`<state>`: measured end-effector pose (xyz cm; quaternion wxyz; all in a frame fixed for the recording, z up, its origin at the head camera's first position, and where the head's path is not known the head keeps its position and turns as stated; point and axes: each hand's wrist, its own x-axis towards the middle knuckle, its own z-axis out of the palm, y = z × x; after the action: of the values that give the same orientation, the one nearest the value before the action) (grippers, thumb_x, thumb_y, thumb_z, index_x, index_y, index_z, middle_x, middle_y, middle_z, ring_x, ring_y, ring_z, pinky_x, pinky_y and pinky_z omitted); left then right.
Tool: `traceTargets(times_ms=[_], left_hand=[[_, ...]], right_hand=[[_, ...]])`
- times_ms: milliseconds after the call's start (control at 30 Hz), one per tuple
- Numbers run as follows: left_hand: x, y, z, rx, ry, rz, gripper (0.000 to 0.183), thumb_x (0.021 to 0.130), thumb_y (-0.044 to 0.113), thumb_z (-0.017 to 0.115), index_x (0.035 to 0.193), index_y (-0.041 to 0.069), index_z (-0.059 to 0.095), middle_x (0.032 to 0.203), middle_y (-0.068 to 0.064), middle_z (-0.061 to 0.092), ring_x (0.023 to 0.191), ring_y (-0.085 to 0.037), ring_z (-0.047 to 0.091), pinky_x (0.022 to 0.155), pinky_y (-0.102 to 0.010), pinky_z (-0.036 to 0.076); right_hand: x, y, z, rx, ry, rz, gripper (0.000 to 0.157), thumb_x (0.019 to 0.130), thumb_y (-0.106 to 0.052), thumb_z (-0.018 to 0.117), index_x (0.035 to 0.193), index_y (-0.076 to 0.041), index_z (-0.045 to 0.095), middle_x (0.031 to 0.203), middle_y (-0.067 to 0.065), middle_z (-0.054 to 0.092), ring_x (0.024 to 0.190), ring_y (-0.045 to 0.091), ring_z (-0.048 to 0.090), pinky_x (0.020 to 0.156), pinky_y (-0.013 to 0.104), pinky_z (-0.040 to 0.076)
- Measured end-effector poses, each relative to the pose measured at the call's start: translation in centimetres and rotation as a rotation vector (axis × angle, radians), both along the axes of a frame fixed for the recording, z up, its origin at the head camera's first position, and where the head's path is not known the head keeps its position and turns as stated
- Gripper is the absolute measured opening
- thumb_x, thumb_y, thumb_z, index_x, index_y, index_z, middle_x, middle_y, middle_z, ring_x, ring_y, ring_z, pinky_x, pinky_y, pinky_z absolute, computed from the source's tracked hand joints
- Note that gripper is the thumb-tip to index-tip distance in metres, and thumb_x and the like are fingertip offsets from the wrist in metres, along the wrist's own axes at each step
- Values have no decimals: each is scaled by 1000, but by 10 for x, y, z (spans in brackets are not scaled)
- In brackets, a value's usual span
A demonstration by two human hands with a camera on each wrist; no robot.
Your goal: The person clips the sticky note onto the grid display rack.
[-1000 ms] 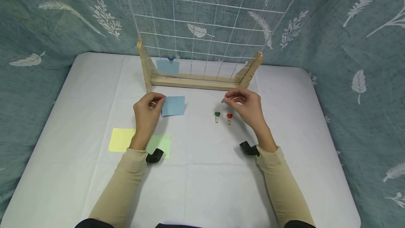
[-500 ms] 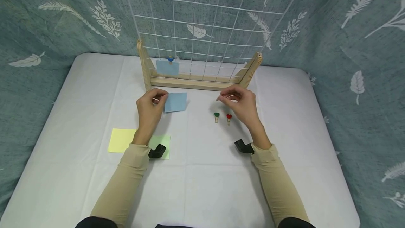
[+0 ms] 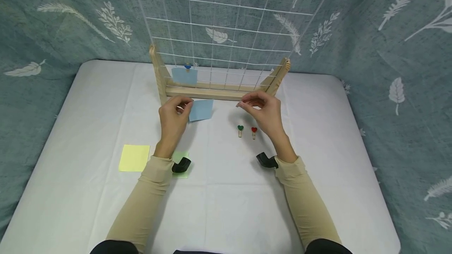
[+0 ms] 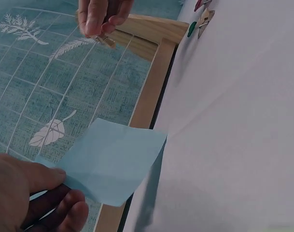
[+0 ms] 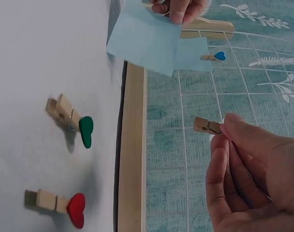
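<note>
A blue square paper note [image 3: 202,110] is pinched at its left edge between the thumb and fingers of my left hand [image 3: 174,118], held up off the table before the rack. My right hand [image 3: 263,113] pinches a small wooden clothespin [image 5: 207,125] by one end; its bare wooden end points out past the fingertips in the right wrist view. On the white table below that hand lie a clothespin with a green heart [image 3: 240,130] and one with a red heart [image 3: 254,132]. Another blue note [image 3: 184,76] hangs on the wire grid [image 3: 229,42] under a blue-heart clothespin [image 3: 188,67].
The white grid stands in a wooden base [image 3: 208,92] at the back of the table. A yellow note [image 3: 134,158] lies at the left, and a green note [image 3: 181,175] is partly hidden under my left forearm. A leaf-patterned curtain [image 3: 370,50] surrounds the table.
Both hands have moved toward the grid and closer to each other, the left going right with the blue note, the right going left with its clothespin.
</note>
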<state>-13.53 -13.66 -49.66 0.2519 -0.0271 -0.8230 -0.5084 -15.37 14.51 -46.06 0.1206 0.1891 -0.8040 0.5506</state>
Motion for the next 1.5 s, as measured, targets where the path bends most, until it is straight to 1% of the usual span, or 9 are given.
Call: traceTargets(times_ms=[200,333,500,667,767,900,1067,1300,1500], left_hand=[[-2,5,1,-15,7,-10,5,94,0,75,95,4,79,91,-11,76,78,-22,69,68,-28,56],[-6,6,2,-22,16,-14,4,95,2,75,95,3,79,89,-11,76,77,-22,68,68,-30,57],[-11,8,6,-26,27,-26,4,95,2,75,96,2,79,89,-12,76,77,-22,67,69,-34,58],[-14,12,8,-28,30,-17,4,95,3,75,95,3,79,89,-12,76,77,-22,68,68,-38,59],[-17,15,8,-30,36,-10,5,95,3,74,94,4,79,89,-12,76,78,-22,68,68,-38,59],[-19,19,11,-25,59,-3,6,94,2,76,94,6,79,90,-11,76,78,-22,70,68,-34,58],[-22,22,13,-44,71,-14,4,94,1,75,95,2,79,89,-13,76,77,-24,69,67,-31,55],[-27,23,10,-42,70,-24,5,96,2,74,96,0,78,90,-14,75,78,-26,69,68,-36,57],[-30,26,11,-40,85,-22,4,96,2,74,94,0,77,89,-15,74,76,-27,69,68,-38,57]], right_hand=[[9,-13,23,2,4,2,18,89,6,80,104,12,72,101,27,74,90,41,72,82,24,59],[10,-17,29,22,23,-20,18,89,6,80,104,12,72,100,26,74,89,40,72,81,23,58],[6,-20,29,47,26,-27,18,89,5,80,104,11,72,100,26,74,90,39,73,82,30,60],[-4,-18,18,78,33,-49,18,88,2,82,103,8,73,100,24,75,90,38,73,82,39,61],[-10,-16,11,83,47,-52,18,88,-1,83,103,5,74,99,20,76,89,34,74,80,36,60],[-14,-14,9,79,63,-40,18,88,-6,84,103,-1,76,99,14,77,87,28,74,79,27,59],[-15,-14,9,66,55,-26,17,90,-11,84,103,-4,76,99,11,77,88,24,73,80,25,58],[-15,-17,12,67,47,-42,18,89,-9,84,103,-2,76,98,12,77,88,24,73,81,30,58],[-10,-25,23,60,68,-45,17,89,4,80,104,9,72,99,24,74,88,37,73,84,40,60]])
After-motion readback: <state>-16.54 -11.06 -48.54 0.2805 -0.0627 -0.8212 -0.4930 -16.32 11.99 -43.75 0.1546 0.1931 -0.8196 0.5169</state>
